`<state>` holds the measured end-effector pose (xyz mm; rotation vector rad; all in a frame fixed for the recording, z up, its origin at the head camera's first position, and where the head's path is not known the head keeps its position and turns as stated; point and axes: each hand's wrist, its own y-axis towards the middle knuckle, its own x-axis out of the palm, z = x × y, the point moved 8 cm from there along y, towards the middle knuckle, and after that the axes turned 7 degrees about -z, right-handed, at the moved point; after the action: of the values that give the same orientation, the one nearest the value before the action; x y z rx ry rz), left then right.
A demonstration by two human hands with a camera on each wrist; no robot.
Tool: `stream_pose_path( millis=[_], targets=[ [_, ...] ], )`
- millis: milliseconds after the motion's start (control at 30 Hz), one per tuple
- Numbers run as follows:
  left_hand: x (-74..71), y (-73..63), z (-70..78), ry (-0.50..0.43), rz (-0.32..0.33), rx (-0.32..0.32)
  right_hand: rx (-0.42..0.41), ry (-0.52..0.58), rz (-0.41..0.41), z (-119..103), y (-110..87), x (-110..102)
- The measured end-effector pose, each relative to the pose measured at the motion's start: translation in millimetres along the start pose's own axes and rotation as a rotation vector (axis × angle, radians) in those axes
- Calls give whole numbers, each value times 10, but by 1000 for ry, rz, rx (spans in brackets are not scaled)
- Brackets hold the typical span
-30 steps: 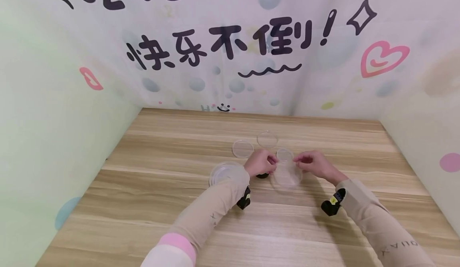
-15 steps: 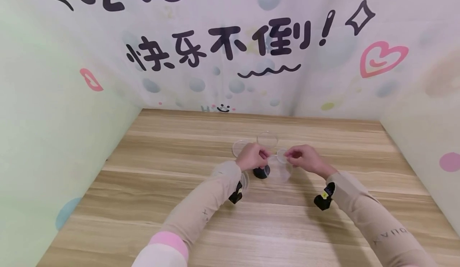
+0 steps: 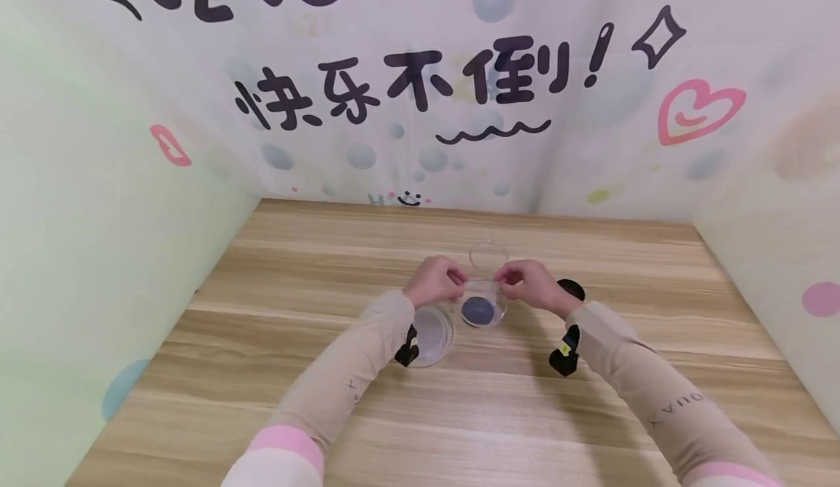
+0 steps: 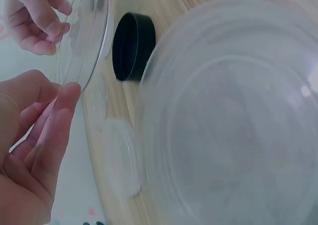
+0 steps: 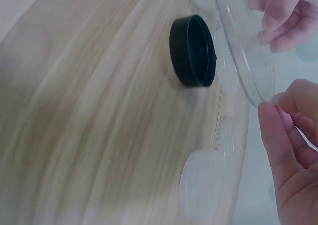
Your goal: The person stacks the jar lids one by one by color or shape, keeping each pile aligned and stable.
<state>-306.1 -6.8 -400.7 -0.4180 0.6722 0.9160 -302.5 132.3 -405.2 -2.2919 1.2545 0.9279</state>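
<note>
Left hand (image 3: 434, 283): is pinching the clear disc (image 4: 88, 36)
Right hand (image 3: 530, 283): is pinching it too
Clear disc: is hanging, smooth-rimmed, above the wood-grained worktop (image 3: 426, 421)
Black cap (image 5: 181, 53): is showing through, hollow, cylindrical

Left hand (image 3: 436, 283), right hand (image 3: 530, 283), clear dish (image 4: 88, 38) — shifted left — black cap (image 5: 188, 51) now showing through.

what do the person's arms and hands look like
The left hand and right hand are bare. The left sleeve and right sleeve are beige with dark lettering and a pink band; white shows beyond the left band. Each sleeve's end has a black device, the right one marked yellow.
</note>
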Motion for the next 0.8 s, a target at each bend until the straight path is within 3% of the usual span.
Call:
stream_pose_path(
  millis=[500,800],
  targets=[
    [-274,-323,-293,-98,5,-60,-48,25,-28,-253,308,271],
    [-313,-480,-466,-163,-29,-104,-87,8,-93,-415,406,458]
  ],
)
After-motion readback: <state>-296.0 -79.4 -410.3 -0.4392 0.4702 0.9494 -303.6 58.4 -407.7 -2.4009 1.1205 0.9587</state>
